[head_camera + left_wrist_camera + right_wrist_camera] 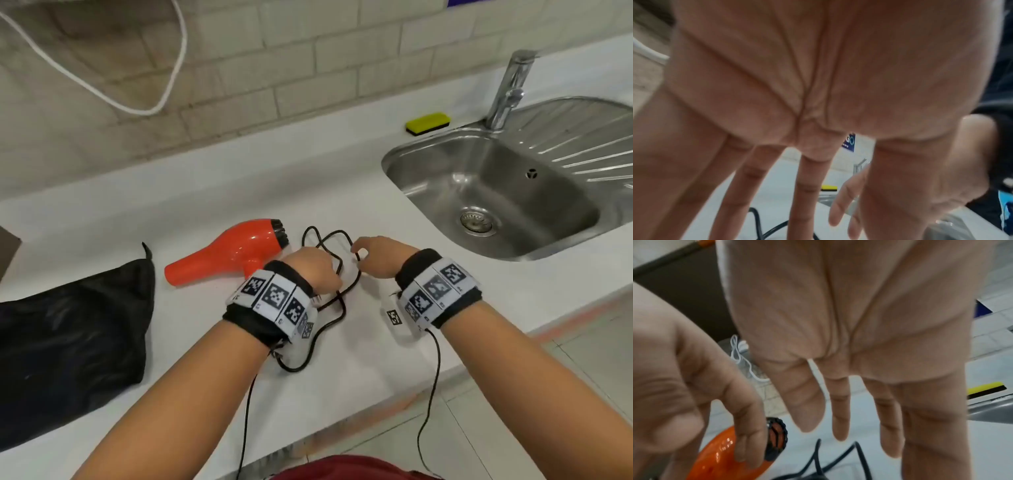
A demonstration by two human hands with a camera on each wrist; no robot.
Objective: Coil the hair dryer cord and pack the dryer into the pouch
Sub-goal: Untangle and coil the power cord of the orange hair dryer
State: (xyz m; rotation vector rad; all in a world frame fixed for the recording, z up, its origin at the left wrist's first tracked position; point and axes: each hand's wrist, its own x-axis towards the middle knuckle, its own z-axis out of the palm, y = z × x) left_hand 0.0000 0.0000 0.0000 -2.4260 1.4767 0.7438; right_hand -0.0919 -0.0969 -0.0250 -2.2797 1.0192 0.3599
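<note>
The orange hair dryer [233, 250] lies on its side on the white counter, nozzle pointing left toward the black pouch [75, 342], which lies flat. The dryer's black cord [342, 310] sprawls in loose loops to the right of it. My left hand [313, 270] hovers over the loops beside the dryer's handle, its fingers [803, 194] straight above the cord [756, 217]. My right hand [376, 257] is just right of the loops, with its fingers [838, 402] straight and the thumb apart. The right wrist view shows the dryer [721, 459] and cord [861, 456] below, and nothing is gripped.
A steel sink [390, 164] with a faucet [510, 89] sits at the right, a yellow sponge [428, 123] behind it. A white cable [171, 68] hangs on the tiled wall. The counter's front edge [445, 370] runs close under my forearms.
</note>
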